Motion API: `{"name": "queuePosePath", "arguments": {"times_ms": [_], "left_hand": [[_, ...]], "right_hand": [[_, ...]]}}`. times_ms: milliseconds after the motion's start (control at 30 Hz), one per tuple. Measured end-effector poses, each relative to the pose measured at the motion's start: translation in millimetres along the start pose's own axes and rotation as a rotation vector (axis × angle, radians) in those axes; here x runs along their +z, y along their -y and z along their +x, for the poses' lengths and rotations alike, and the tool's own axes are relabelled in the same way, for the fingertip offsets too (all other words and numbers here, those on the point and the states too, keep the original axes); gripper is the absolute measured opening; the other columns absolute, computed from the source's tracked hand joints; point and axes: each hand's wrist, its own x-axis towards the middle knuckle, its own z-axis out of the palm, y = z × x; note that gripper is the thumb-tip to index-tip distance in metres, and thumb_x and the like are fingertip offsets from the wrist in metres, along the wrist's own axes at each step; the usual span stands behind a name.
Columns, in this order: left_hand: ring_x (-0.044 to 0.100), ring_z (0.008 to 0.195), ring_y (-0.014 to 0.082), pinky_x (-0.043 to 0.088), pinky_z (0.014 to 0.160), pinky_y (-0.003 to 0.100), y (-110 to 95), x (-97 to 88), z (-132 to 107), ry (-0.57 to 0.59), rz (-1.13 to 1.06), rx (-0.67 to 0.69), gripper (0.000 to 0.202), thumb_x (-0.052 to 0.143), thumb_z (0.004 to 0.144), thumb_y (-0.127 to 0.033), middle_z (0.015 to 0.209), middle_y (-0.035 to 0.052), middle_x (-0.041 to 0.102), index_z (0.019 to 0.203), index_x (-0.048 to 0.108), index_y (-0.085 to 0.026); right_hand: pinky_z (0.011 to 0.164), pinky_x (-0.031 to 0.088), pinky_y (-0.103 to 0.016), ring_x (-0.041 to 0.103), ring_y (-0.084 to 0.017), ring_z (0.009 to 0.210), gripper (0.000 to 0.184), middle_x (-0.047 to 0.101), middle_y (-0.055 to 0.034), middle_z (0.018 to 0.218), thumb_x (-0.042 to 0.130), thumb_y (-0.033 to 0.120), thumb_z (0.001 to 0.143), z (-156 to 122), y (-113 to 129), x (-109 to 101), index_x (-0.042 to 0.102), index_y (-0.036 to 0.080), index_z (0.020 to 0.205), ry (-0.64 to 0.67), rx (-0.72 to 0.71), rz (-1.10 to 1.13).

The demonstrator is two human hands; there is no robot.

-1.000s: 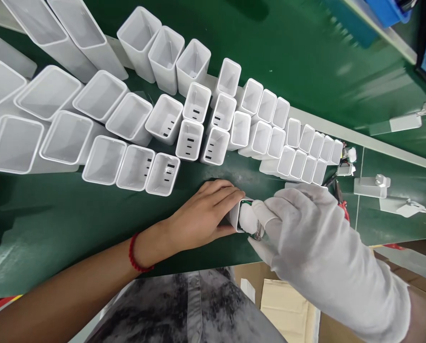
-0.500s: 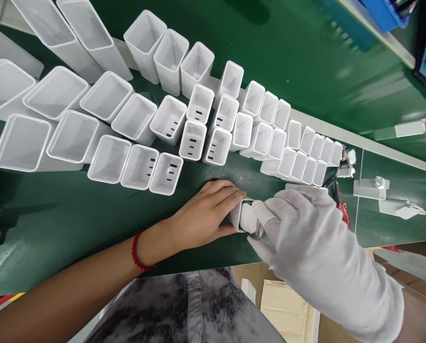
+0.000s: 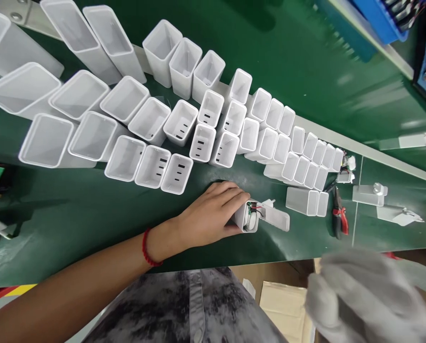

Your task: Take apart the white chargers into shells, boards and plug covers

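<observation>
From where I stand, the white housing (image 3: 239, 217) lies on the green table (image 3: 102, 219) within the bare left grip (image 3: 213, 216), whose fingers and thumb are closed about its sides, so that its open end comes out past the fingertips and shows a circuit board (image 3: 249, 208). Thin wires (image 3: 258, 209) go from this end to a white end cap (image 3: 277, 218), which is just beside it and outside the grip. The gloved right grip (image 3: 366, 297) is well apart and blurred, so I cannot tell if it is clenched, while pliers (image 3: 337, 214) lie farther right than the cap.
</observation>
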Motion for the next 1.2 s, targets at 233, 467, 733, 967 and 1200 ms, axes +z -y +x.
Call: {"name": "queuePosePath", "arguments": {"times_ms": [233,467,733,967,1200], "left_hand": [[0.05,0.122,0.0328,0.044,0.101,0.049,-0.7,2.9,1.2,-0.017,0.052,0.009,0.063,0.068,0.084,-0.046,0.126,0.018,0.059,0.129,0.047,-0.008],[0.045,0.128,0.0323,0.043,0.107,0.05,-3.0,-3.7,-4.4,0.059,0.075,0.01,0.062,0.066,0.085,-0.024,0.132,0.016,0.055,0.139,0.038,-0.013],[0.045,0.132,0.0339,0.041,0.109,0.047,-23.4,-29.1,-18.7,0.177,0.197,-0.019,0.061,0.064,0.088,-0.03,0.14,0.02,0.052,0.139,0.041,-0.005],[0.061,0.114,0.0271,0.051,0.097,0.039,-5.8,-39.0,-49.1,-0.026,0.215,-0.014,0.046,0.048,0.098,-0.041,0.12,0.0156,0.066,0.128,0.053,-0.007],[0.063,0.109,0.0264,0.053,0.094,0.04,7.2,-32.7,-50.7,-0.099,0.123,0.014,0.038,0.045,0.099,-0.034,0.114,0.0155,0.067,0.124,0.056,-0.006]], "right_hand": [[0.077,0.06,-0.041,0.062,-0.027,0.106,0.075,0.059,-0.0166,0.118,0.072,0.021,0.08,-46.6,9.2,93.4,0.037,0.022,0.146,-0.121,0.055,-0.126],[0.084,0.06,-0.036,0.065,-0.026,0.11,0.08,0.064,-0.0165,0.121,0.069,0.013,0.08,-41.9,3.4,122.5,0.031,0.019,0.15,-0.31,0.025,-0.227],[0.081,0.061,-0.032,0.068,-0.024,0.106,0.079,0.067,-0.0147,0.121,0.069,0.014,0.082,-38.1,-9.7,127.0,0.03,0.022,0.15,-0.299,-0.086,-0.246],[0.084,0.061,-0.037,0.067,-0.027,0.109,0.068,0.059,-0.0128,0.135,0.063,0.016,0.086,-59.7,-8.0,106.8,0.037,0.026,0.148,-0.442,0.071,-0.262],[0.065,0.061,-0.032,0.072,-0.027,0.093,0.061,0.065,-0.0131,0.125,0.067,0.014,0.083,-55.3,-8.9,141.3,0.049,0.031,0.139,-0.385,0.084,-0.276]]}}
